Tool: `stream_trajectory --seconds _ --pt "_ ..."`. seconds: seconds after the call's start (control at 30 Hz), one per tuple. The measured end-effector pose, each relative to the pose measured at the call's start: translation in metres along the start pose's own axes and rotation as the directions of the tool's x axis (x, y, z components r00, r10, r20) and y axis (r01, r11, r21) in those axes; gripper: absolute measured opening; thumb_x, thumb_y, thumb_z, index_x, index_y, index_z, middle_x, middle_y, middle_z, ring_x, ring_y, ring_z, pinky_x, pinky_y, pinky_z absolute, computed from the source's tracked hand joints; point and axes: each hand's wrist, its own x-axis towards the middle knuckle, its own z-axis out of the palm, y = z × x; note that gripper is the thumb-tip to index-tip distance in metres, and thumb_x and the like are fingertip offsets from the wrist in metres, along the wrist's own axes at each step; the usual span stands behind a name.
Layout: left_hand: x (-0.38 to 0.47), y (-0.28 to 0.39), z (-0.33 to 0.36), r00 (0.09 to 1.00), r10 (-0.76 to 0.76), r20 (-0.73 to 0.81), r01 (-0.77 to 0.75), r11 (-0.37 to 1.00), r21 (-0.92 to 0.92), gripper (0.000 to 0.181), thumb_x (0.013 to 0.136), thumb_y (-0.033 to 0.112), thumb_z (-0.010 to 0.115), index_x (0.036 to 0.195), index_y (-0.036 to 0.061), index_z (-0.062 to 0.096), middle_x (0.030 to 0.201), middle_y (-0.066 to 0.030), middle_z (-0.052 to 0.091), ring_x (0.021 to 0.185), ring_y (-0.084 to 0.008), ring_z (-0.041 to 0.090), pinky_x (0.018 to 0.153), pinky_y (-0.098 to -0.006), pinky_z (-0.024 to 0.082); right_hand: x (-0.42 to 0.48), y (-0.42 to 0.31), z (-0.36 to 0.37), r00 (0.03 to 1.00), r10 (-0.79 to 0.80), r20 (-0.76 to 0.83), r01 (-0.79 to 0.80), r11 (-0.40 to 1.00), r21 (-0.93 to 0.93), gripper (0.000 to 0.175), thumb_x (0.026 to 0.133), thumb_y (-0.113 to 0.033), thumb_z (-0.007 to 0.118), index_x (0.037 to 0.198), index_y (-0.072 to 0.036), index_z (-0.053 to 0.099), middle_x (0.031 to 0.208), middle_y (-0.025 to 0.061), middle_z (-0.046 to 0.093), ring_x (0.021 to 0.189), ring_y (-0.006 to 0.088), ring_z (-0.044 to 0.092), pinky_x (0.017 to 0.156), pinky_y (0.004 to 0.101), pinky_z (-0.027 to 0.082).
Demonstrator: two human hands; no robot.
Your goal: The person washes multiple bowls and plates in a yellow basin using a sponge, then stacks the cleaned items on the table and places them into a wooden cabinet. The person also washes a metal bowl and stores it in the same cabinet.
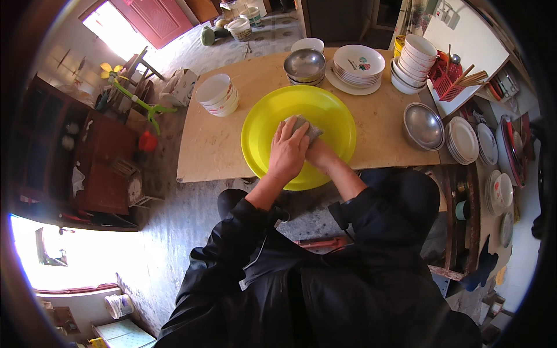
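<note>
A large yellow plastic basin (261, 130) stands at the front edge of a wooden table. Over it my two hands meet around a grey folded cloth (314, 132). My left hand (288, 145) lies on the cloth's left side, back up, with its fingers stretched over it. Beneath and to the right, my right hand (321, 154) touches the cloth from below; its fingers are hidden by the cloth and my left hand. Whether the right hand grips the cloth cannot be seen.
Around the basin stand stacked white bowls (215, 93), metal bowls (304, 65), white plates (359, 61), a taller bowl stack (415, 61) and a metal bowl (423, 126). A red basket (448, 85) with chopsticks and more plates (462, 138) are at the right.
</note>
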Motion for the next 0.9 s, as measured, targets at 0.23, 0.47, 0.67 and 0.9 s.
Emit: stream_trajectory --seconds 0.23,0.47,0.67,0.9 --pt "0.053 -0.076 0.021 0.967 0.104 0.231 -0.108 0.994 0.005 0.032 0.099 0.019 0.058 0.128 0.0076 0.068 0.134 -0.0174 0.066 0.121 -0.0424 0.060 0.103 -0.0489 0.050 -0.004 -0.011 -0.001 0.961 -0.006 0.275 0.062 0.979 -0.195 0.031 0.090 -0.014 0.075 0.116 0.002 0.072 0.103 0.0106 0.076 0.095 0.0186 0.070 0.086 0.0354 0.053" --pt "0.064 -0.111 0.032 0.591 -0.527 0.611 0.807 0.368 -0.462 0.039 0.106 0.035 0.047 0.121 0.0045 0.065 0.109 -0.0106 0.071 0.100 -0.0261 0.070 0.089 -0.0437 0.055 -0.006 -0.010 0.000 0.948 0.089 0.305 -0.067 0.994 -0.081 0.031 0.092 -0.011 0.075 0.121 0.000 0.071 0.108 0.0069 0.075 0.102 0.0168 0.069 0.093 0.0321 0.051" --pt "0.042 -0.083 0.007 0.503 -0.570 0.650 0.861 0.263 -0.435 0.043 0.107 0.039 0.044 0.128 0.0062 0.062 0.112 -0.0116 0.070 0.106 -0.0298 0.069 0.086 -0.0533 0.058 0.000 0.001 0.001 0.951 0.059 0.305 -0.091 0.991 0.093 0.026 0.095 -0.005 0.072 0.121 -0.004 0.073 0.112 0.0005 0.074 0.100 0.0115 0.068 0.090 0.0293 0.053" --pt "0.028 -0.056 -0.015 0.718 -0.486 0.499 0.696 0.511 -0.504 0.049 0.104 0.025 0.054 0.148 0.0033 0.052 0.145 -0.0192 0.059 0.137 -0.0313 0.055 0.106 -0.0466 0.051 0.002 -0.002 -0.008 0.943 0.216 0.254 -0.291 0.905 0.310 0.023 0.095 -0.002 0.070 0.117 -0.006 0.073 0.110 0.0019 0.075 0.099 0.0160 0.071 0.088 0.0326 0.055"
